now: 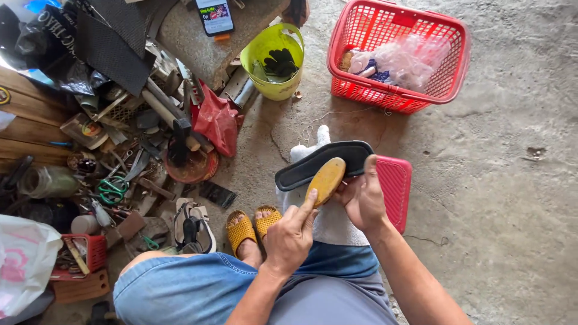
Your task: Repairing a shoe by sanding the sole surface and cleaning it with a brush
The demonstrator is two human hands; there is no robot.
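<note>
My left hand (290, 236) grips a wooden-backed brush (326, 179), index finger stretched along its back. The brush rests on a black shoe sole (313, 165) that my right hand (361, 195) holds by its near end. The sole lies across a white cloth (328, 222) over my right knee. Both hands are close together above my lap in blue denim shorts.
A red plastic basket (398, 96) with plastic bags stands at the back, a yellow-green bucket (274, 57) left of it, a small red stool (394, 183) by my right hand. Tools, scissors (112, 189), a sandal (192, 225) and a phone (215, 16) clutter the left side on the concrete floor.
</note>
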